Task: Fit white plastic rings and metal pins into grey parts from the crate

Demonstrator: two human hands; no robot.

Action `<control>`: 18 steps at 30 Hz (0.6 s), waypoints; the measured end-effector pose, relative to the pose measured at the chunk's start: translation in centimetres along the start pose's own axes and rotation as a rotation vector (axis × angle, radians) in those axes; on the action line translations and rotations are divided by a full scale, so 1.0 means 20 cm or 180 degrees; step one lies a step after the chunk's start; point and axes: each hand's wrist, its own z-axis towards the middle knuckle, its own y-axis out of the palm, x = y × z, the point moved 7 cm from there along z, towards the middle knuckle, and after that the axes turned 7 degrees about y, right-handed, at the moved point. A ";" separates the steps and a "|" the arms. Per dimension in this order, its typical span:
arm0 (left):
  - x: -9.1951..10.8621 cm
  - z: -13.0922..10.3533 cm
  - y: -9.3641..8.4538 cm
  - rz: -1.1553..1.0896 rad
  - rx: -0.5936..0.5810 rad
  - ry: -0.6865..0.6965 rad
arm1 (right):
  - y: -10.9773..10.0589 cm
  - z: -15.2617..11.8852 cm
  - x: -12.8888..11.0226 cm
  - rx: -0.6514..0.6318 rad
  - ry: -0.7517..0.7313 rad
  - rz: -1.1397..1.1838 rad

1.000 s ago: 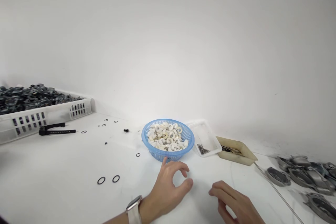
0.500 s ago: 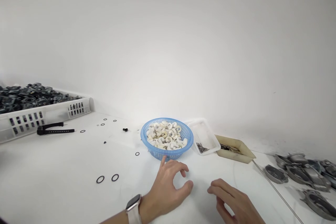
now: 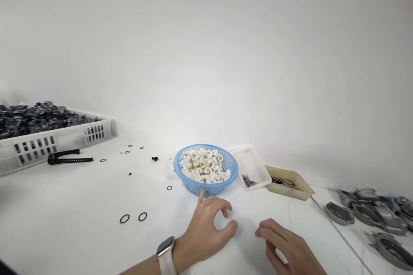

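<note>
My left hand, with a watch on its wrist, is held just in front of a blue plastic basket. Its thumb and fingers are apart, with nothing between them. White curved plastic pieces fill much of the basket. To the right, my right hand is over the white table, fingers bent and thumb apart, and I see nothing in it. Behind the hands, a small white tray holds thin metal pins.
A yellowish bin holding thin parts adjoins the tray. Grey metal housings lie at right beyond a thin rod. Black rings dot the table. At left stand a white crate of dark parts and a black watch.
The view has shifted very slightly, so the table items appear a few pixels further right. Both hands keep the same pose, and nothing has been picked up or let go.
</note>
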 end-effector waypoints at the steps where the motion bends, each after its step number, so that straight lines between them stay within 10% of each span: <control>1: 0.00 0.00 0.00 0.0000 -0.0003 -0.0001 | 0.00 0.00 0.00 -0.0010 -0.0004 -0.0004; 18: -0.01 0.01 0.01 -0.0066 -0.0174 -0.0151 | 0.02 0.00 0.00 -0.0142 0.0003 -0.0048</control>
